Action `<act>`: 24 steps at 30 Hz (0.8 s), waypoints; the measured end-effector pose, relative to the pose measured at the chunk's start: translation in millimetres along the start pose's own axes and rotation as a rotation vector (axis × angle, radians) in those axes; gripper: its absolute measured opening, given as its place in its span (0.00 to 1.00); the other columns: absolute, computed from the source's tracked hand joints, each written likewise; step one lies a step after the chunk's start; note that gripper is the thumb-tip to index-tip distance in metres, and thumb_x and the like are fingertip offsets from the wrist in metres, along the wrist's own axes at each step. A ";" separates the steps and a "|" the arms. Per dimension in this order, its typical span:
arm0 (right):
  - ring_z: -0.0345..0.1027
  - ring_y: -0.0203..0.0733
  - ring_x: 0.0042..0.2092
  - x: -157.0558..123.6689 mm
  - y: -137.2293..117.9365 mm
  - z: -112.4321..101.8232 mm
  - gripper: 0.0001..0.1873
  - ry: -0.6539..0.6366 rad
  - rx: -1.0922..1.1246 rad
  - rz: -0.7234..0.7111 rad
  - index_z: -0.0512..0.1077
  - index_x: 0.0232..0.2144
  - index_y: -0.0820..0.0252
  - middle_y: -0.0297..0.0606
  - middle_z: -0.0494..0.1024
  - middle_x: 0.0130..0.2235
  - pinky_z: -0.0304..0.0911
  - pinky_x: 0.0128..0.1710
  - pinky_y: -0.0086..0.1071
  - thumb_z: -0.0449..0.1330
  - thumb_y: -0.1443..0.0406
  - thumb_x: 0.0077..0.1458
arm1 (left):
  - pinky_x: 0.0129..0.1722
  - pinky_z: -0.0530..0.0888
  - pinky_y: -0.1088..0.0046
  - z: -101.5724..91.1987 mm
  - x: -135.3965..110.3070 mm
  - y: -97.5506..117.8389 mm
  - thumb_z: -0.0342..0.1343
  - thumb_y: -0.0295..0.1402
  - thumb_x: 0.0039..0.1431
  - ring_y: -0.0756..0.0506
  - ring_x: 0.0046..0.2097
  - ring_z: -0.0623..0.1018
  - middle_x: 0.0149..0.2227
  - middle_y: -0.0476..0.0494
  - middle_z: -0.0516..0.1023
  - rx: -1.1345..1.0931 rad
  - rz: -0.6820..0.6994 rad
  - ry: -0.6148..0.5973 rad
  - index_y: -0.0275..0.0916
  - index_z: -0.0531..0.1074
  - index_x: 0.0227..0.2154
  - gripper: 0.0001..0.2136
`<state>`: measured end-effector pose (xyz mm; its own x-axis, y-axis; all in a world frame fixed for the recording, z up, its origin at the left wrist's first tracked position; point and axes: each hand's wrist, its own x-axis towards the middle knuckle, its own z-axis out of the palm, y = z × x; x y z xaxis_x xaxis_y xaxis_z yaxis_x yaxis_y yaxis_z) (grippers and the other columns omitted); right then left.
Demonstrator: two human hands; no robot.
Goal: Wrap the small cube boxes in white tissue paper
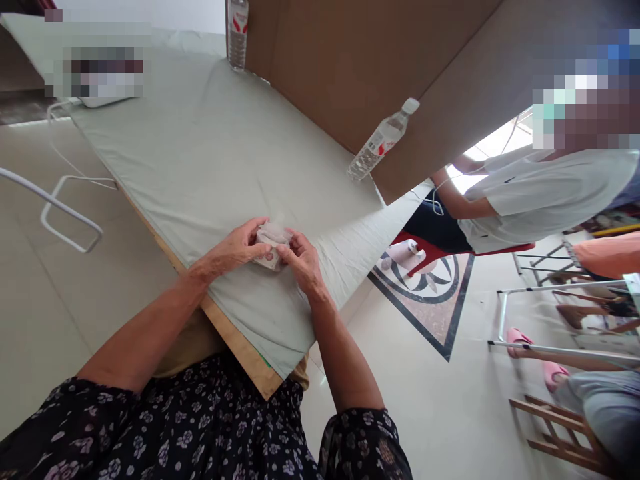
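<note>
A small pale box-like packet (271, 256) with a reddish mark on its front sits between my hands, low over the cloth-covered table (200, 153). Crumpled translucent plastic wrap (275, 230) bunches up at its top. My left hand (245, 244) grips the packet from the left, thumb across its front face. On the right side, my right hand (303, 261) closes around it with the thumb pressed near the front edge. The packet's back and underside are hidden, and I cannot make out what it contains.
A water bottle (383, 141) stands beside a large brown cardboard panel (320, 67); another bottle (238, 37) is farther back. The table's wooden edge (240, 347) lies close to my body. A person in a white shirt (555, 190) sits to the right. White metal tubing (75, 213) shows at left.
</note>
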<state>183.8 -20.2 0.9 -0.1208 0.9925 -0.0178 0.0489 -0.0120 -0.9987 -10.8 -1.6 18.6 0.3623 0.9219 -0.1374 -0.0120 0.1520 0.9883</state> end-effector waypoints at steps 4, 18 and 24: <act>0.76 0.45 0.47 3.5 4.8 2.5 0.39 0.039 -0.019 -0.008 0.72 0.58 0.55 0.42 0.82 0.48 0.73 0.45 0.37 0.69 0.43 0.50 | 0.43 0.77 0.69 1.7 1.3 -2.3 0.66 0.37 0.50 0.44 0.45 0.81 0.51 0.36 0.80 -0.043 0.000 0.023 0.33 0.61 0.67 0.41; 0.76 0.41 0.39 42.5 -6.3 1.0 0.33 0.023 0.059 0.023 0.76 0.48 0.57 0.36 0.81 0.37 0.72 0.44 0.37 0.73 0.46 0.44 | 0.43 0.78 0.67 3.8 3.8 -6.5 0.65 0.39 0.50 0.44 0.43 0.81 0.51 0.34 0.79 -0.040 0.001 0.054 0.31 0.56 0.70 0.45; 0.73 0.37 0.37 54.4 -15.5 10.1 0.21 0.057 0.032 -0.093 0.77 0.43 0.56 0.32 0.79 0.35 0.70 0.43 0.34 0.69 0.56 0.47 | 0.44 0.77 0.65 2.6 5.0 -8.1 0.63 0.44 0.53 0.44 0.43 0.79 0.49 0.37 0.78 0.121 0.072 0.097 0.31 0.60 0.68 0.42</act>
<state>166.4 32.7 15.0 -0.0666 0.9948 0.0765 0.0086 0.0773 -0.9970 -6.4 0.8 10.1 0.2724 0.9599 -0.0660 0.0801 0.0457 0.9957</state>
